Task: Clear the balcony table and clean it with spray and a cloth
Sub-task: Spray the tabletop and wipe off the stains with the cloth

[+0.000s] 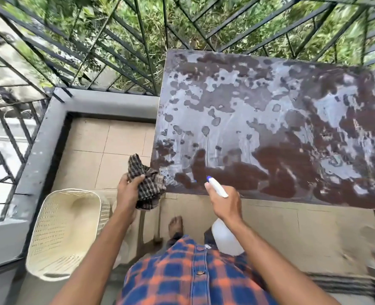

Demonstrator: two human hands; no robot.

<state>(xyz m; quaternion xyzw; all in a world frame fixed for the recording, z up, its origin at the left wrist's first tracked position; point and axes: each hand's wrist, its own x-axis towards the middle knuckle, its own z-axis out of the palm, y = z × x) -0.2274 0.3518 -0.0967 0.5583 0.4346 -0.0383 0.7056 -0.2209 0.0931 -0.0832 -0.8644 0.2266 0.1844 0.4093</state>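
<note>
The balcony table (270,119) fills the right half of the view, its brown top blotched with wet patches and pale dusty areas. My right hand (225,200) grips a white spray bottle (226,239) by its neck, with the blue-tipped nozzle (209,178) pointing at the table's near left edge. My left hand (128,190) holds a bunched checked cloth (148,183) just off the table's near left corner, touching or almost touching the edge.
A cream plastic basket (65,234) stands on the tiled floor (98,146) to my left. A grey ledge (107,100) and black metal railing (120,40) bound the balcony, with greenery beyond. My bare foot (175,225) is below the table edge.
</note>
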